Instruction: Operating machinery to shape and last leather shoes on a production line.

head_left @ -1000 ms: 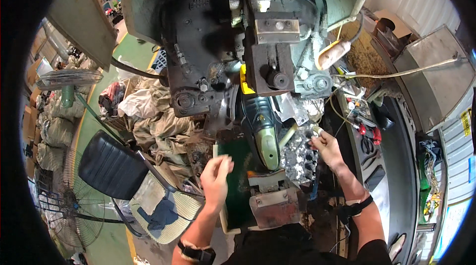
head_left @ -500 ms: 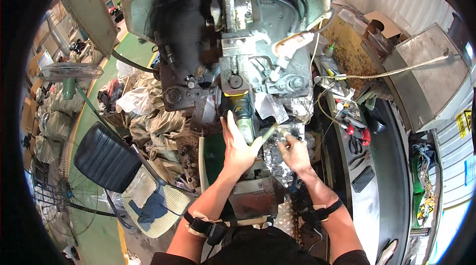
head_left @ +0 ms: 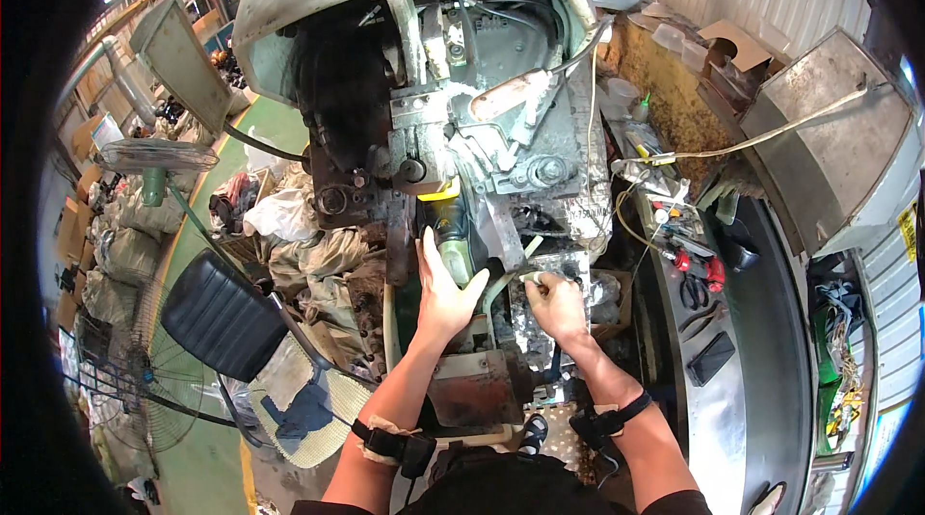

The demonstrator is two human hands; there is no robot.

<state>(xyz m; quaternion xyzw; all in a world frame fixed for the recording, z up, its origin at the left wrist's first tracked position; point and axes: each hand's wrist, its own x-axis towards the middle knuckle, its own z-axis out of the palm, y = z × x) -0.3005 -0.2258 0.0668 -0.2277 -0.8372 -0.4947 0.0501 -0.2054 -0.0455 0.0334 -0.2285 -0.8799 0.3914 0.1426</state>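
Observation:
My left hand (head_left: pixel 443 295) grips the greenish lower end of a dark, shoe-like piece (head_left: pixel 450 231). Its fingers lie along the left side, with the thumb spread to the right. The far end of the piece, under a yellow patch, meets the machine (head_left: pixel 405 134). Close to the right side of the piece is a grey metal arm (head_left: pixel 498 237). My right hand (head_left: pixel 559 305) is closed beside a pale green bent bar (head_left: pixel 491 295); a small pale bit shows at its fingertips, too unclear to name. A black knob (head_left: pixel 496 274) sits between my hands.
On the left stand a black-backed chair (head_left: pixel 224 308) and a wire-caged fan (head_left: pixel 125 361), with sacks (head_left: pixel 328 260) near the machine. To the right, a bench holds scissors (head_left: pixel 692 291), red-handled tools (head_left: pixel 711 274) and a dark flat box (head_left: pixel 711 359). A dark belt (head_left: pixel 771 351) runs alongside.
The whole view has shifted a little. My right hand has drawn its fingers together and moved slightly down and left. The metal arm now lies against the piece; my left hand keeps its grip.

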